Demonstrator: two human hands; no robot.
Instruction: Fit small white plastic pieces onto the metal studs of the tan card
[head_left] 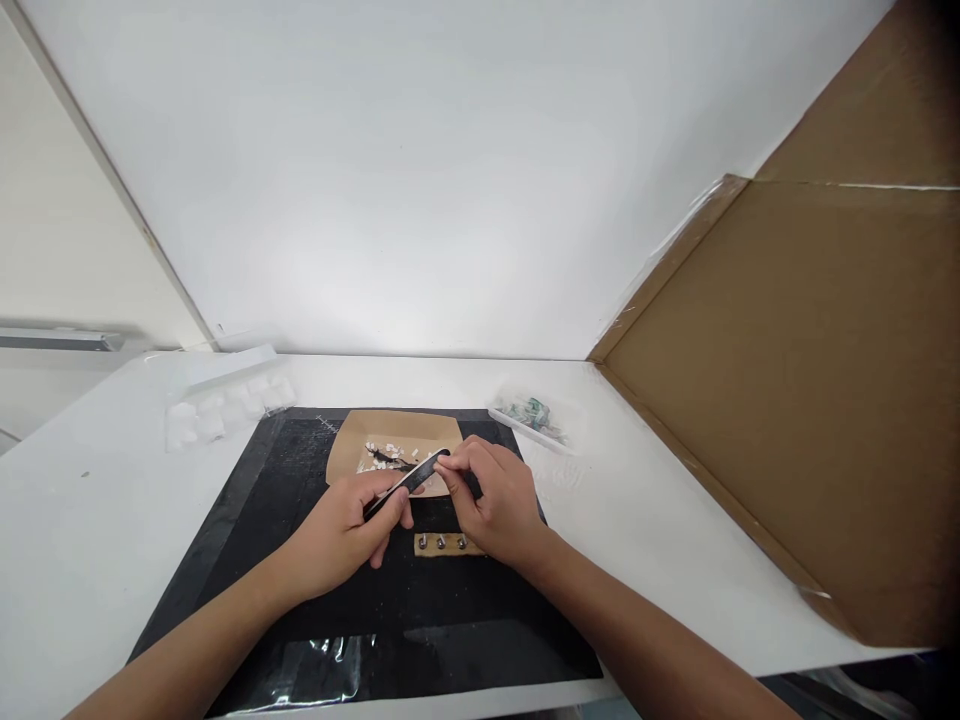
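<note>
My left hand [360, 520] is closed around a slim black strip with a pale edge [409, 483], thumb on top, the strip slanting up to the right. At its upper end, the thumb and fingers of my right hand [495, 495] pinch together; anything small between those fingertips is hidden. Behind the hands lies a brown paper tray [349, 445] holding small white bits and dark scraps [384, 457]. Just below my right hand is a short wooden bar [441, 545] carrying small metal pieces, its right end partly covered by the hand.
A black mat [345, 600] lies under everything on the white table [97, 540]. At the back left is a clear compartment box with white contents [232, 405]; at the back right, a clear box with greenish packets [534, 415]. Cardboard [787, 400] walls the right side.
</note>
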